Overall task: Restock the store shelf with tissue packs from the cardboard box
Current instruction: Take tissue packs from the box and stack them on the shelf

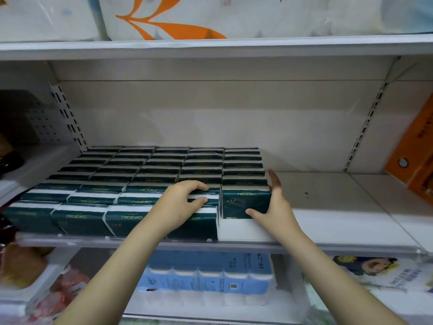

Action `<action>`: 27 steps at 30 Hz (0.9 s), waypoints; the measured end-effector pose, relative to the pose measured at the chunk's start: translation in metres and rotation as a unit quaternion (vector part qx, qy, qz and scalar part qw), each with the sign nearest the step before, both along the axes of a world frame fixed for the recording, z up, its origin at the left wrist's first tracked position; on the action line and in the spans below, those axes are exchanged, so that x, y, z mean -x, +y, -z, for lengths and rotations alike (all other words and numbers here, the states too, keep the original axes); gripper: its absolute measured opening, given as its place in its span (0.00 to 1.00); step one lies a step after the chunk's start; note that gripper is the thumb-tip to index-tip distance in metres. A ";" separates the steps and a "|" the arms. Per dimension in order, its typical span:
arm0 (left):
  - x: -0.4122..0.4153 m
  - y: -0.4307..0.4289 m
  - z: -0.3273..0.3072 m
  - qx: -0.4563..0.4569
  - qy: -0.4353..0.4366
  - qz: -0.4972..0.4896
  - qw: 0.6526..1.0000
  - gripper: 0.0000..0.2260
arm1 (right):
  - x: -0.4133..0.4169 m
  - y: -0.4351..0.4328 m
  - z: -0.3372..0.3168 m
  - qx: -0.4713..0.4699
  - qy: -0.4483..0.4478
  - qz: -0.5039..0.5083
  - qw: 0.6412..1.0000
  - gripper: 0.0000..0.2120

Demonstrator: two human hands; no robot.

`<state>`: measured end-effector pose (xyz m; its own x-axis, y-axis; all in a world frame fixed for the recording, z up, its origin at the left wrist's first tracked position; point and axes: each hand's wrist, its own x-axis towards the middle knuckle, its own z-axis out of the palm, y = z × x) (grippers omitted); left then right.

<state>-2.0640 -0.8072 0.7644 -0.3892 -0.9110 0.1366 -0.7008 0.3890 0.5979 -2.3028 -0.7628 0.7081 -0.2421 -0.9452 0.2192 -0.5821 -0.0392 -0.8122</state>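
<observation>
Head view looks down and forward at a white store shelf (328, 207), whose left and middle part is filled with dark green tissue packs (131, 184) set in neat rows running from the front edge back to the rear panel. Each pack shows a white band along its top and pale lettering on its face, upside down from this angle. The right part of the shelf is bare white board.

The left hand (180, 202) lies on top of the packs in the front of the fourth column, fingers curled over the white upper edge of a pack in the second row, thumb tucked just below them, so that it pinches that edge. The right hand (274, 202) holds the frontmost pack of the rightmost column (244, 202): the thumb presses on the pack's front face low down, while the fingers stand spread and upright along its right side, touching it. This pack stands set back from the shelf's front edge, just behind a strip of bare shelf, and touches the pack behind it.

An orange box (414, 156) stands tilted at the far right end of the shelf, well apart from the green packs. On the shelf below, between the two forearms, lies a blue and white bundle of paper rolls (210, 273). Above, a white pack with an orange leaf pattern (164, 19) rests on the upper shelf.
</observation>
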 end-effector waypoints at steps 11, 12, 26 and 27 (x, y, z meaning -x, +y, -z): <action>-0.014 0.034 -0.010 0.090 0.063 -0.027 0.994 0.19 | -0.013 0.023 -0.027 0.090 -0.035 0.012 0.995 0.52; -0.017 0.040 -0.011 0.096 0.085 -0.030 0.991 0.19 | -0.020 0.027 -0.032 0.115 -0.027 0.015 0.993 0.46; -0.168 0.166 0.032 0.045 0.198 -0.075 0.976 0.21 | -0.199 0.115 -0.026 0.115 -0.098 -0.135 0.979 0.23; -0.175 0.175 0.041 0.035 0.204 -0.083 0.975 0.21 | -0.208 0.118 -0.021 0.102 -0.089 -0.150 0.979 0.23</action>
